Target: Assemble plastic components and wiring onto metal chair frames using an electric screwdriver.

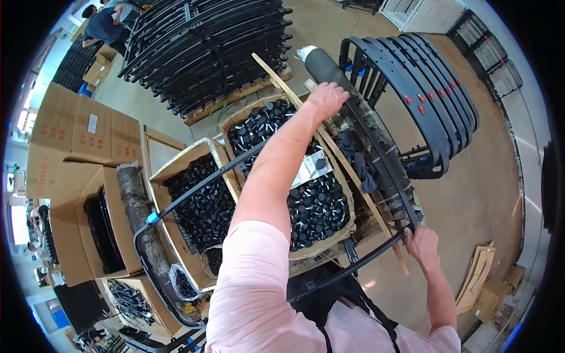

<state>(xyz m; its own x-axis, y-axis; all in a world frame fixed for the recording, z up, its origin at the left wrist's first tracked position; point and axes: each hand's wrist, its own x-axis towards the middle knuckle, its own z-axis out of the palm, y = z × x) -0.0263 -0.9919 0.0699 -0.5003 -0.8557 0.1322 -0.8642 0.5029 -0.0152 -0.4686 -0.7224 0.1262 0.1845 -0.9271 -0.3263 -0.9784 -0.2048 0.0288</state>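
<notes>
A large black metal tube frame (376,147) with rounded corners lies across the open boxes in front of me. My left arm reaches far across, and my left hand (328,100) is closed round the frame's far corner. Close to my body on the right, my right hand (421,242) grips the near right corner, thumb on the tube. A blue piece (153,217) sits on the frame's left part. Beneath the frame, a carton (352,226) holds many black round-headed feet with metal studs. A white paper (310,169) with one such foot on it lies among them.
A second carton (154,176) holds small black parts. Left stand cardboard boxes (79,226) and a grey roll (134,194). Stacked black frames (206,53) rise behind; more curved frames (424,100) stand right. A wooden strip (353,170) crosses the cartons' right side. A person (106,26) works far left.
</notes>
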